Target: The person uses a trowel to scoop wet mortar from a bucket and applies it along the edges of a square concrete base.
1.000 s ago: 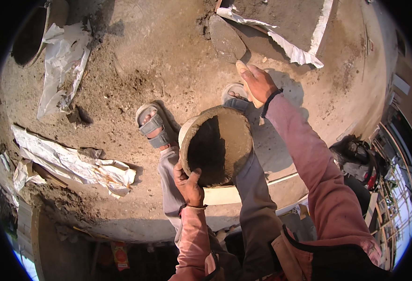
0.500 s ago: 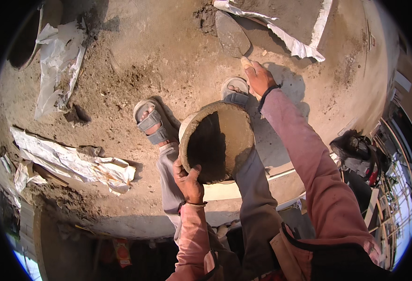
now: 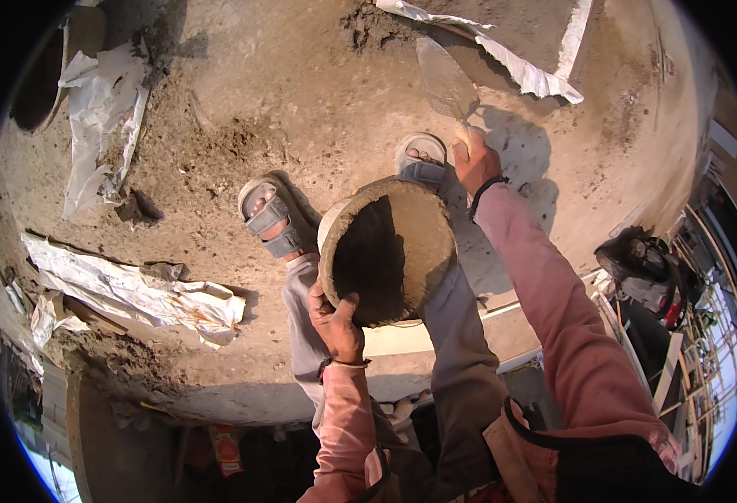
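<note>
My left hand (image 3: 337,327) grips the near left rim of a round, mortar-crusted bucket (image 3: 430,243), its thumb over the edge. The bucket is tilted with its mouth facing up at me, between my legs; dark shadow hides much of its inside. Out to the right, my right hand (image 3: 477,162) is closed round the handle of a trowel (image 3: 447,80). The trowel's grey blade points away from me, just above the dusty floor. A small mound of wet mortar (image 3: 373,27) lies beyond the blade, to its left.
Torn white sheeting lies at the far right (image 3: 511,63), far left (image 3: 104,126) and near left (image 3: 138,289). My sandalled feet (image 3: 269,216) stand on the dusty floor. The floor's near edge drops to a dark lower space. A dark, bulky object (image 3: 637,260) and poles are at the right.
My right hand has drawn the trowel back toward me and slightly right, away from the mortar mound. The left hand and the bucket have barely moved.
</note>
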Motion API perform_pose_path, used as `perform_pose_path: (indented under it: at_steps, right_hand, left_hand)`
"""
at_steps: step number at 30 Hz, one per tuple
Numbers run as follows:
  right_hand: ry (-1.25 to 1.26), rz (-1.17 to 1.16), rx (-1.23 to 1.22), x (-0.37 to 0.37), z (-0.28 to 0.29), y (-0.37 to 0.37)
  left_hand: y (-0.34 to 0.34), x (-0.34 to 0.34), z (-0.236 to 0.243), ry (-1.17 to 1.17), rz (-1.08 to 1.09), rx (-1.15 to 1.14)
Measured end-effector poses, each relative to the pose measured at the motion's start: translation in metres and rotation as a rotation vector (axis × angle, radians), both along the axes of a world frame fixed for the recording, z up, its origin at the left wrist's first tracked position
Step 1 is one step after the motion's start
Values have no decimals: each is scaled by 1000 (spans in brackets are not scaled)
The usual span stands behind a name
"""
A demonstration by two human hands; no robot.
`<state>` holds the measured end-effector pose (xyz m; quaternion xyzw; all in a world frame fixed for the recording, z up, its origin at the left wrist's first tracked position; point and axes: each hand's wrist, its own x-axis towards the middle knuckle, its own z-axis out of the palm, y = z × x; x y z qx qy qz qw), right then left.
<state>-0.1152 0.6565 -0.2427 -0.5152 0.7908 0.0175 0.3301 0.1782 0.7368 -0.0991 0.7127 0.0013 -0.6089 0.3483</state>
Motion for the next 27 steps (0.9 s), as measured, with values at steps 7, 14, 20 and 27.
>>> perform_pose_path:
  at_steps: [7, 14, 20, 27]
  right_hand:
    - [51, 64, 31, 27, -3, -41]
    - [-100, -77, -2, 13, -1, 0]
    - [105, -30, 116, 3, -25, -34]
    - [40, -50, 114, -3, 0, -1]
  left_hand:
    - [5, -1, -1, 23, 17, -23]
    - [2, -1, -1, 2, 36, -6]
    - [0, -2, -4, 39, 37, -11]
    - [2, 2, -5, 10, 43, -3]
